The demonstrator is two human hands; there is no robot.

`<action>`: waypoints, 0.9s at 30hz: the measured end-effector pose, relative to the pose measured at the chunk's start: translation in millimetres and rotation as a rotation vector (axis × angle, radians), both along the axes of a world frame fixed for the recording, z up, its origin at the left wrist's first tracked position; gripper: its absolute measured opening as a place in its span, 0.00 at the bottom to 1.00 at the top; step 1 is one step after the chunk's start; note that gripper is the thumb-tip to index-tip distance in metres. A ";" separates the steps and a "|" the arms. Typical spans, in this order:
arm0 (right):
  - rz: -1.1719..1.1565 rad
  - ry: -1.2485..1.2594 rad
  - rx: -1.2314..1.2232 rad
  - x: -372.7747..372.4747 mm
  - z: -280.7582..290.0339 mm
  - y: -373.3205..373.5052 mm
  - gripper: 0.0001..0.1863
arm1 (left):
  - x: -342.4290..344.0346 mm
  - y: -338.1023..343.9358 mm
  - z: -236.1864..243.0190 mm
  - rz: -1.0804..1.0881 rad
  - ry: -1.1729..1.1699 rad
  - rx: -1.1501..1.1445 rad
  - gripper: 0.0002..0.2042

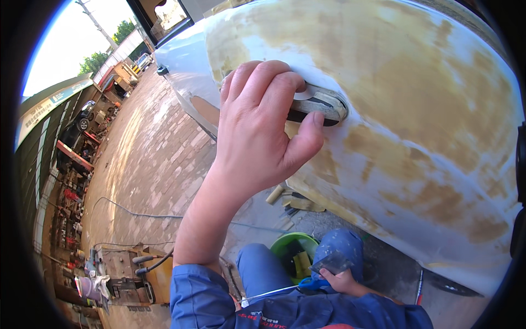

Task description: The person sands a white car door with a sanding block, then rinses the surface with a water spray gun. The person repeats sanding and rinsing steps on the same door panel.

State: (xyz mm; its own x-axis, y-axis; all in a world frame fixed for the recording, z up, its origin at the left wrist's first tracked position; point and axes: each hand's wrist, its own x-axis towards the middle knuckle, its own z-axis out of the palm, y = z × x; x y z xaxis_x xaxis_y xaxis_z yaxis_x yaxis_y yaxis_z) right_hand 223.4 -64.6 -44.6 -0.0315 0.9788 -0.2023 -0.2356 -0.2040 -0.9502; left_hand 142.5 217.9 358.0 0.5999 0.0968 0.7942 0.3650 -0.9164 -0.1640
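Observation:
My left hand (257, 118) is raised against a car body panel (427, 104) with patchy tan filler over white. Its fingers and thumb are closed round an oblong, dusty grey-and-black block (323, 106) resting at the panel. Whether that block is loose or fixed there I cannot tell. Lower down, beside my blue-trousered knee, my right hand (341, 279) pinches a thin, dark grey flat sheet (332, 263). Just left of it, a blue handle-like thing (310, 284) and a thin metal rod lie across my lap.
Between my knees stands a green bucket (279, 249) with yellowish pieces inside. Scraps (304, 204) lie on the ground under the panel. A cable (139, 214) crosses the brick paving (156, 148). At lower left is a cluttered wooden bench (156, 274); parts line the wall at far left.

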 end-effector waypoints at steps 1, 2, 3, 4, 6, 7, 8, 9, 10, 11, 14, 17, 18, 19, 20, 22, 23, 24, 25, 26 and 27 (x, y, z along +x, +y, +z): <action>0.015 -0.018 0.016 1.8 1.9 1.5 0.07 | -1.9 1.6 -3.9 -0.010 -0.027 -0.027 0.18; 0.015 -0.029 0.048 3.1 3.7 3.7 0.07 | -2.4 1.5 -8.9 -0.043 -0.043 -0.037 0.19; 0.042 -0.029 0.036 4.0 5.6 5.6 0.07 | -2.2 0.1 -14.9 -0.084 -0.063 -0.040 0.19; 0.051 -0.020 0.039 4.4 7.4 7.8 0.08 | -2.2 0.8 -18.1 -0.127 -0.083 -0.042 0.19; 0.036 0.012 0.045 5.1 10.5 11.8 0.08 | -6.2 10.1 -16.0 -0.163 -0.052 -0.082 0.21; 0.012 0.038 0.048 5.0 11.9 12.8 0.09 | -7.6 15.8 -13.0 -0.177 -0.041 -0.084 0.22; -0.008 0.063 0.043 4.9 12.4 13.7 0.09 | -9.2 15.1 -13.4 -0.170 -0.039 -0.103 0.20; -0.008 0.059 0.022 4.7 12.3 13.7 0.09 | -9.9 16.4 -12.1 -0.184 -0.047 -0.138 0.18; -0.009 0.054 -0.001 4.5 11.5 13.5 0.09 | -10.3 16.5 -10.7 -0.203 -0.064 -0.179 0.17; -0.007 0.068 -0.007 4.5 10.3 12.7 0.10 | -9.9 15.3 -9.2 -0.222 -0.083 -0.216 0.14; 0.005 0.024 -0.075 4.8 3.3 10.6 0.07 | -8.6 7.1 0.4 -0.212 -0.150 -0.552 0.09; 0.019 -0.003 -0.035 4.7 -4.3 9.3 0.07 | -3.0 6.6 17.3 -0.165 -0.149 -0.796 0.09; 0.018 -0.013 -0.056 4.6 -6.1 9.3 0.07 | -0.5 11.0 25.3 -0.157 -0.059 -0.660 0.09; 0.013 -0.010 -0.065 4.2 -7.6 9.7 0.07 | 1.6 15.3 33.7 -0.126 0.041 -0.527 0.09; 0.008 0.013 -0.049 3.5 -8.4 10.1 0.06 | 3.1 18.0 41.1 -0.156 0.124 -0.346 0.10; 0.019 -0.009 -0.078 1.8 -8.9 11.4 0.06 | 4.6 23.1 54.5 -0.170 0.292 -0.020 0.10; 0.005 0.004 -0.060 1.4 -8.7 12.0 0.06 | 5.2 25.7 60.2 -0.183 0.355 -0.014 0.09; -0.005 0.035 -0.083 0.4 -8.4 12.5 0.06 | 5.3 27.6 65.4 -0.209 0.410 0.000 0.09; -0.001 0.009 -0.107 0.2 -7.8 12.5 0.06 | 7.3 28.5 67.0 -0.268 0.394 0.028 0.09; -0.008 0.006 -0.107 -0.3 -7.5 12.8 0.07 | 8.9 29.3 68.5 -0.327 0.379 0.059 0.10; -0.013 0.026 -0.102 -0.2 -6.9 12.2 0.08 | 10.2 30.3 69.8 -0.385 0.364 0.091 0.10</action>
